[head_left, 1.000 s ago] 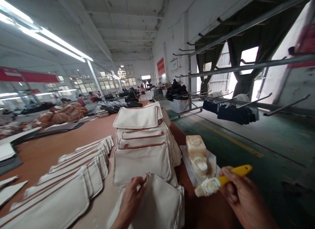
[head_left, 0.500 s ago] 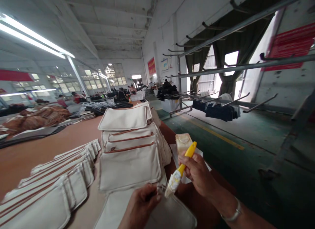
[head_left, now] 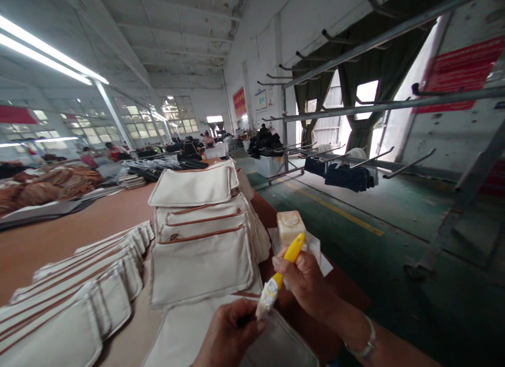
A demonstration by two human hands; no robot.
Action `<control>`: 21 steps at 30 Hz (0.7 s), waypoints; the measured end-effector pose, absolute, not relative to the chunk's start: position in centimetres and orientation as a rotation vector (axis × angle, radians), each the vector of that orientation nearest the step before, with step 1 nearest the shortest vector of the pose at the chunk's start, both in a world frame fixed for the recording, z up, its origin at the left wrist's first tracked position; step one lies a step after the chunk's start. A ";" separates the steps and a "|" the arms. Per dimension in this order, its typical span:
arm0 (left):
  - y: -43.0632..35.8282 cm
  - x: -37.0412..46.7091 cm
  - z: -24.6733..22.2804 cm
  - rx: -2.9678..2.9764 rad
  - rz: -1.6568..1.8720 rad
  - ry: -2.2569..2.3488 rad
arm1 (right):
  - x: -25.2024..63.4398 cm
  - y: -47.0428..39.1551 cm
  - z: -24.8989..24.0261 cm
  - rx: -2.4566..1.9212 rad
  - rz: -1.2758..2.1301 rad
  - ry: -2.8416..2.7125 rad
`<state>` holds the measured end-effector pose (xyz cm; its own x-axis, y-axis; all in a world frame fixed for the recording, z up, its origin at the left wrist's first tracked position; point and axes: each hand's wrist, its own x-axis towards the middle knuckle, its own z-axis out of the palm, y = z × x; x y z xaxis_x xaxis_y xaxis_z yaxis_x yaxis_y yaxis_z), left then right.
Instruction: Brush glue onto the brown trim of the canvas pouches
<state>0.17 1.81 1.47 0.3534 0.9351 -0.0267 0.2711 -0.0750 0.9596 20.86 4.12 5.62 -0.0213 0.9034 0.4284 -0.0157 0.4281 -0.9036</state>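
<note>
Brown tabletop (head_left: 122,205) bears smooth cream pouches (head_left: 185,327); left hand (head_left: 229,329) pinches one, right hand (head_left: 310,283) grips a yellow brush (head_left: 291,254).

We can't make out what the fingertips of the left hand (head_left: 232,327) meet; its wrist is cut by the bottom edge. Bristle end of the brush (head_left: 281,271) is blurry, so we can't confirm contact with the near pouch (head_left: 197,325), itself cropped at the bottom. The right hand (head_left: 310,285) covers part of the brush handle and the lower part of the container (head_left: 291,226); we lose its forearm at the bottom edge. Row of pouches (head_left: 51,325) runs off left and bottom. Metal rack (head_left: 355,110) is cropped right. Background people (head_left: 112,151): too small. Red banner (head_left: 460,72): we can't read it.
</note>
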 end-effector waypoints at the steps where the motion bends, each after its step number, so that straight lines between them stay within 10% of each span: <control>1: 1.8 0.1 1.0 1.531 0.788 1.139 | 20.9 4.0 5.5 -0.877 0.859 -1.419; 21: 0.2 1.1 -6.1 2.845 0.982 1.411 | 24.4 4.8 2.4 -0.989 0.860 -1.125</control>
<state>1.13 0.17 -6.07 0.4695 0.6669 0.5786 0.7743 -0.6259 0.0931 24.35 4.76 2.42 0.2233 0.9228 0.3139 -0.0607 0.3346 -0.9404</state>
